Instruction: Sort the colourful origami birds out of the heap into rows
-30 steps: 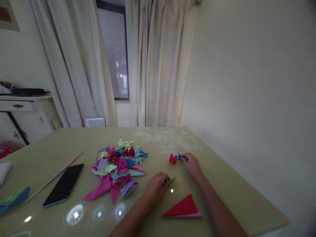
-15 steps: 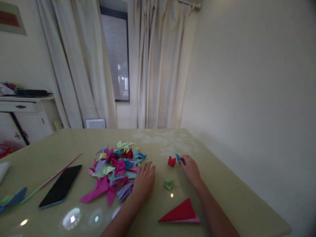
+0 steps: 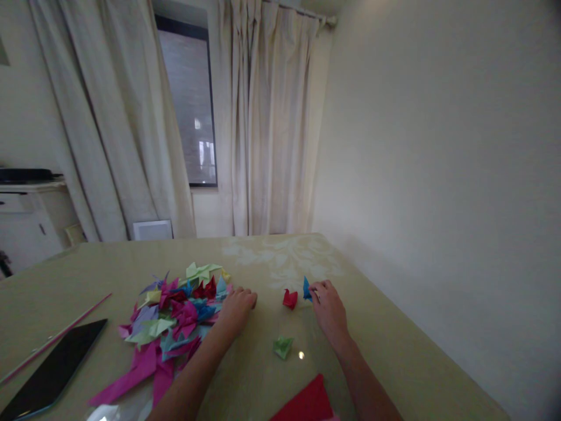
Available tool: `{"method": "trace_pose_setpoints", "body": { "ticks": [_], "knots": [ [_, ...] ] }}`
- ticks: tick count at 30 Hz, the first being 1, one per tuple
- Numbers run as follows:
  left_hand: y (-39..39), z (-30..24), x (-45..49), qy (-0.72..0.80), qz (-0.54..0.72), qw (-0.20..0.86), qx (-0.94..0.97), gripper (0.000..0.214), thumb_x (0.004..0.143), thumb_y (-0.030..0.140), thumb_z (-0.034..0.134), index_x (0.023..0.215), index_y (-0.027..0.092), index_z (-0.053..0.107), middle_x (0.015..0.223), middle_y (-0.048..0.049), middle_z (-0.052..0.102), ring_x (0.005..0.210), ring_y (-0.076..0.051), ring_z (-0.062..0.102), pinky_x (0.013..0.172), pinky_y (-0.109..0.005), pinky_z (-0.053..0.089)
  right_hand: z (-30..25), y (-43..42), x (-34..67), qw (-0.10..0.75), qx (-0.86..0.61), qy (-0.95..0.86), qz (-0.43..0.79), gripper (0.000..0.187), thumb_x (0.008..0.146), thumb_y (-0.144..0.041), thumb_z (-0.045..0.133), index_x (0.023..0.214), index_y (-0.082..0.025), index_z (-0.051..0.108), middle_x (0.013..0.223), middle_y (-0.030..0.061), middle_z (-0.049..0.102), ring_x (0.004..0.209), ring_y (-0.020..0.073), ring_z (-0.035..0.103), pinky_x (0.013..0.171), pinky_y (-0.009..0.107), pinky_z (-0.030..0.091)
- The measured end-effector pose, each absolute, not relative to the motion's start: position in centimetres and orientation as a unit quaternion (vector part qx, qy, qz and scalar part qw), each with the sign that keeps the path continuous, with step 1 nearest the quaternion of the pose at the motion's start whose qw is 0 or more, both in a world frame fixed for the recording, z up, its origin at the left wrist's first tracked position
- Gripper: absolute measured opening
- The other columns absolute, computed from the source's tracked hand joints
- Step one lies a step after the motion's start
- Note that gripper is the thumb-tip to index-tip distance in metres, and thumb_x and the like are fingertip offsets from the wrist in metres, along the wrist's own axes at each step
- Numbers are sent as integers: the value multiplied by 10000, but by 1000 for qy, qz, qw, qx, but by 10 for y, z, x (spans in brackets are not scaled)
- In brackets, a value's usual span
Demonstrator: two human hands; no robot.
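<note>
My left hand (image 3: pixel 236 309) lies with curled fingers on the right edge of a pile of coloured folded paper pieces (image 3: pixel 175 310); whether it grips one I cannot make out. My right hand (image 3: pixel 326 304) rests on the table and pinches a small blue folded piece (image 3: pixel 306 289). A small red folded piece (image 3: pixel 290 299) sits just left of the blue one. A small green folded piece (image 3: pixel 283 347) lies alone between my forearms. A red folded paper triangle (image 3: pixel 304 403) lies at the near edge.
A black phone (image 3: pixel 52 371) and a thin pink stick (image 3: pixel 56 338) lie at the left of the yellowish table (image 3: pixel 394 351). Curtains and a window stand behind the table. A wall runs close along the right.
My left hand let go of the green piece and moved left onto the pile's edge. The right hand stayed on the blue piece. The camera tilted up and turned right.
</note>
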State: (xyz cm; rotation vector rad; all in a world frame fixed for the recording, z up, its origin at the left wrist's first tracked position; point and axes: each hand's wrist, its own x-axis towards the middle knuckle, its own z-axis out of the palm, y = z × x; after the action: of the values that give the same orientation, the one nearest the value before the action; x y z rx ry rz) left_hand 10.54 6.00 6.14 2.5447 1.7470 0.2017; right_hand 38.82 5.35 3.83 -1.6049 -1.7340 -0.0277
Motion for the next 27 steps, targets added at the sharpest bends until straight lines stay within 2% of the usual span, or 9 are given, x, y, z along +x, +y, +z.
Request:
{"method": "trace_pose_setpoints", "body": {
  "ticks": [4,13,16,19,21,24,27],
  "knots": [
    [46,58,116,514,80,79,850,305,854,6,516,857,218,735,966,-73,774,1021,-236,678,885,-322,472,32,57,391,398,-593,-698,-53,212,937,-169,555,906,-290,726,1010,86,697,976,273,669,808,358,538],
    [6,38,111,458,178,152,857,278,968,112,483,1103,224,698,1135,-49,759,1119,-191,666,998,-285,480,33,56,382,376,-602,-704,-33,232,954,-148,563,911,-267,758,976,98,729,966,276,638,847,356,496],
    [-3,27,120,427,264,231,834,324,1024,167,408,1179,213,689,1175,-69,765,1122,-187,691,1013,-300,509,34,54,377,374,-597,-709,-23,238,930,-120,589,890,-261,777,953,104,730,957,280,642,868,364,492],
    [-6,26,130,385,331,308,805,327,1024,201,434,1221,223,695,1228,-66,770,1152,-191,705,1026,-312,530,33,53,374,380,-587,-715,-10,233,913,-116,608,876,-261,788,937,104,733,952,275,653,880,360,500],
    [-5,34,127,405,333,285,803,334,1019,198,454,1249,237,693,1267,-54,763,1150,-183,709,992,-293,551,33,52,372,391,-577,-717,2,223,911,-134,608,894,-260,792,946,101,736,955,268,663,887,357,513],
    [-2,52,104,520,267,143,799,362,1040,181,422,1290,241,677,1297,-62,745,1152,-184,701,974,-293,555,35,54,372,428,-561,-708,22,224,930,-208,586,1033,-234,783,1017,100,732,901,240,679,856,351,548],
    [-2,64,73,610,197,33,766,380,1007,119,447,1298,193,679,1359,-142,698,1278,-297,625,1094,-464,487,39,56,372,478,-548,-685,36,288,964,-313,545,1130,-192,747,1028,104,720,755,201,655,722,329,566]
  ]
}}
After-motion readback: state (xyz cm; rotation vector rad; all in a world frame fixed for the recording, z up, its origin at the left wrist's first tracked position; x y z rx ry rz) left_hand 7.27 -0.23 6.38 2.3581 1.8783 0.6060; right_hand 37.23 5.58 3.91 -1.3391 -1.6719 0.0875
